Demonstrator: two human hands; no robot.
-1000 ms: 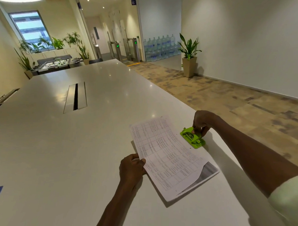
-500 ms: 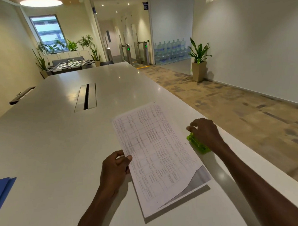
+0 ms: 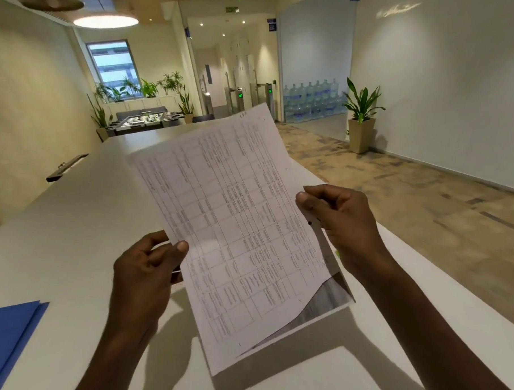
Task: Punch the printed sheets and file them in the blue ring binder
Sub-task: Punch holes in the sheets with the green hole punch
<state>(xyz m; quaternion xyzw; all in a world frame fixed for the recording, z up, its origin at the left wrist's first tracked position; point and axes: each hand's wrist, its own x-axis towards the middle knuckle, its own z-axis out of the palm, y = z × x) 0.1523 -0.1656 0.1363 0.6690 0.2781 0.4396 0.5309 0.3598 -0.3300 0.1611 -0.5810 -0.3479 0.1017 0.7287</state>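
Observation:
The printed sheets, covered in small tables, are lifted off the white table and tilted up toward me. My left hand pinches their left edge with thumb on top. My right hand pinches the right edge, where a punched hole shows. The blue ring binder lies at the near left corner of the table, apart from both hands. Of the green hole punch only a thin sliver shows behind my right wrist.
The table's right edge runs along a carpeted walkway. A potted plant stands by the far wall, stacked water bottles behind glass. A dark fitting sticks out of the left wall.
My right hand left the green punch and took the sheets' right edge. Both hands raised the sheets from the table. The view tilted up.

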